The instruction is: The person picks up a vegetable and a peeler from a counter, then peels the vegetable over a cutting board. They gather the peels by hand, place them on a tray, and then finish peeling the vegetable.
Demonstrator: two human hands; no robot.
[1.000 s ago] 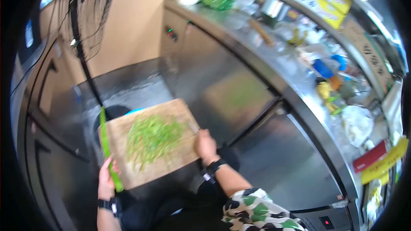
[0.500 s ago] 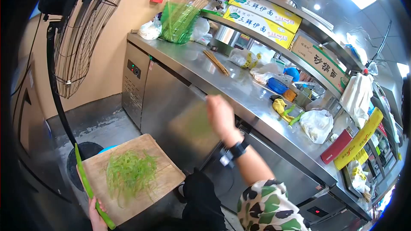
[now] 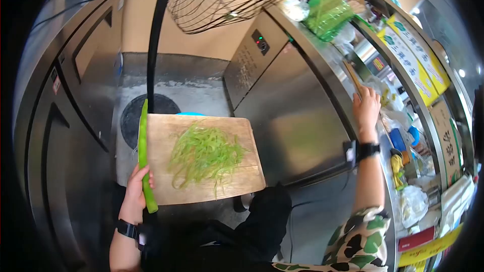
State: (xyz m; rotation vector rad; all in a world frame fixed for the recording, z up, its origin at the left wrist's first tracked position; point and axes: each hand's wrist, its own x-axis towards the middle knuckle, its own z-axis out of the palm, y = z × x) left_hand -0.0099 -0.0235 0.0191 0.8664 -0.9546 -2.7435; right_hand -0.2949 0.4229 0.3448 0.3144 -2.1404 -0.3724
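A wooden board (image 3: 239, 184) bearing a pile of thin green peelings (image 3: 206, 153) lies level low in front of me. My left hand (image 3: 137, 184) is closed round a long green stalk (image 3: 143, 141) at the board's left edge. Out to the right, my right hand (image 3: 367, 105) reaches over the steel counter (image 3: 330, 70), its fingers at the near end of a bundle of thin sticks (image 3: 352, 76). How firmly its fingers hold the sticks is hard to see.
A black fan stand (image 3: 155, 35) rises behind the board beside a dark round bin (image 3: 133, 121). Steel cabinets flank both sides. Plastic bags (image 3: 413, 204), a blue container (image 3: 397, 140) and a green bag (image 3: 327, 15) sit on the right counter.
The view has turned left and down. My right hand has moved from in front of the counter to the stick bundle. My left hand still holds the green stalk by the board.
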